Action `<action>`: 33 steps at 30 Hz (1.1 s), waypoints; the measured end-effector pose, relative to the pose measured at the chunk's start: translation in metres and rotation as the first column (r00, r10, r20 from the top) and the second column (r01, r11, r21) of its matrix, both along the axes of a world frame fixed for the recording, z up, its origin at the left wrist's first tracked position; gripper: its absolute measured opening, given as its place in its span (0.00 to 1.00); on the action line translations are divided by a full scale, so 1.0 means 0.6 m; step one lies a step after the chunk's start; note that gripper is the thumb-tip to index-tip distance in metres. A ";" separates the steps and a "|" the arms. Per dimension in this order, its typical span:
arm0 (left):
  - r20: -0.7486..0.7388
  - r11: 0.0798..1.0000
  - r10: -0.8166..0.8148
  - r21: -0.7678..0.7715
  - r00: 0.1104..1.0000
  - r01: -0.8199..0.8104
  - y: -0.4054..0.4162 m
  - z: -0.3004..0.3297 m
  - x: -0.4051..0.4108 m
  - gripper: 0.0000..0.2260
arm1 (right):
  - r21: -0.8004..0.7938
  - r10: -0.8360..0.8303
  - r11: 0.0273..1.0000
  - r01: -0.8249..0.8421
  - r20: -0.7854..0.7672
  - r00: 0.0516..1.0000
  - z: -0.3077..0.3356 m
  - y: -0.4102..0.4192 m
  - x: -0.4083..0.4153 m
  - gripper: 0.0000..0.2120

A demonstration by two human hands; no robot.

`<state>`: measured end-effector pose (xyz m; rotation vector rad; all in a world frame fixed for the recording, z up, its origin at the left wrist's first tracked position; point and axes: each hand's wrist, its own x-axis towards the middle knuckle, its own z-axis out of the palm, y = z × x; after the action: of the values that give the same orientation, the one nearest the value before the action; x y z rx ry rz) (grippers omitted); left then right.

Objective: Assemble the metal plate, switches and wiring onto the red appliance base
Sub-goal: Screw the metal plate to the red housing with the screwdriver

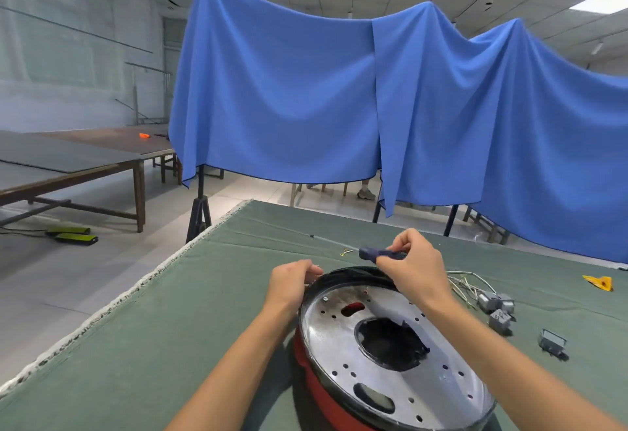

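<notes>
Holed shiny plate (390, 356) seated in red base (316, 393); left grip (292, 282) pinching rim, right grip (413, 265) clamped on screwdriver (373, 253).

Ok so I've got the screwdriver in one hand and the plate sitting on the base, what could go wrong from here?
The metal plate on the red base sits tilted at the near table edge; pressing down might tip or slide it, since the left hand only grips the far rim.
The right hand pinches the screwdriver lightly, so it may slip.
The small screws lie loose on the cloth, easily knocked away.
</notes>
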<state>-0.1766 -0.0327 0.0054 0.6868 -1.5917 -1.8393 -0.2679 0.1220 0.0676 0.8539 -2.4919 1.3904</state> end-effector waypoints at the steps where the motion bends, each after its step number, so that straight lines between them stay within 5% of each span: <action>1: 0.021 1.000 0.008 -0.030 1.000 -0.007 -0.009 -0.005 -0.006 0.12 | 0.011 -0.014 1.000 0.014 -0.009 1.000 -0.016 0.004 -0.006 0.11; 7: 0.346 0.832 0.208 -0.554 0.915 0.020 -0.074 -0.034 -0.065 0.06 | 0.167 -0.009 0.986 0.015 -0.038 0.999 -0.044 0.008 -0.029 0.13; 10: 0.502 0.715 0.281 -0.678 0.818 0.171 -0.093 -0.057 -0.102 0.14 | 0.374 -0.035 0.926 0.053 -0.054 0.998 -0.054 0.005 -0.031 0.12; 16: 0.476 0.479 0.403 -0.838 0.781 0.263 -0.108 -0.069 -0.159 0.11 | 0.461 -0.045 0.886 0.043 -0.006 0.999 -0.069 -0.003 -0.041 0.10; 21: 0.466 0.371 0.491 -0.876 0.736 0.308 -0.102 -0.066 -0.180 0.06 | 0.474 -0.054 0.880 0.038 0.020 0.998 -0.079 -0.002 -0.047 0.07; 23: 0.462 0.409 0.481 -0.870 0.745 0.276 -0.099 -0.070 -0.181 0.05 | 0.476 -0.055 0.878 0.040 0.017 0.998 -0.081 -0.002 -0.050 0.07; 27: 0.375 0.730 0.354 -0.683 0.857 -0.003 -0.114 -0.076 -0.148 0.06 | 0.477 -0.050 0.878 0.034 0.021 0.999 -0.083 -0.003 -0.052 0.07; 33: 0.132 0.912 0.238 -0.372 0.962 -0.174 -0.087 -0.071 -0.088 0.06 | 0.463 -0.043 0.886 0.014 0.053 0.998 -0.074 0.002 -0.047 0.06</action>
<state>-0.2295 -0.0851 -0.0374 0.8286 -1.8273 -1.3180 -0.2959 0.1230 0.0231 0.8526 -2.9267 0.8234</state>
